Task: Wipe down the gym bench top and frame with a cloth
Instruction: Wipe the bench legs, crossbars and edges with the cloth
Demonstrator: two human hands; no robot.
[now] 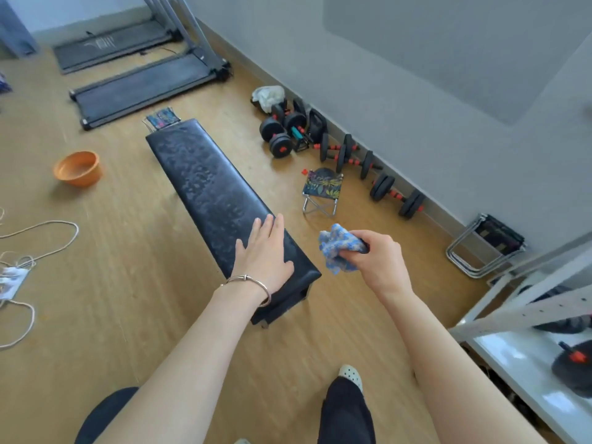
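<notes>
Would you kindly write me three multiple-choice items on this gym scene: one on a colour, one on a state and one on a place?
1. What colour is the bowl left of the bench? A green; B orange; C white.
2. What state is the cloth in? A spread flat on the bench; B bunched in the right hand; C lying in the bowl.
3. Where is the left hand? A inside the bowl; B on the cloth; C flat on the bench top's near end.
Answers: 1 B, the bowl is plainly orange. 2 B, the right hand's grip closes round the crumpled cloth, off the bench's right side. 3 C, its straight fingers rest on the black padding.
</notes>
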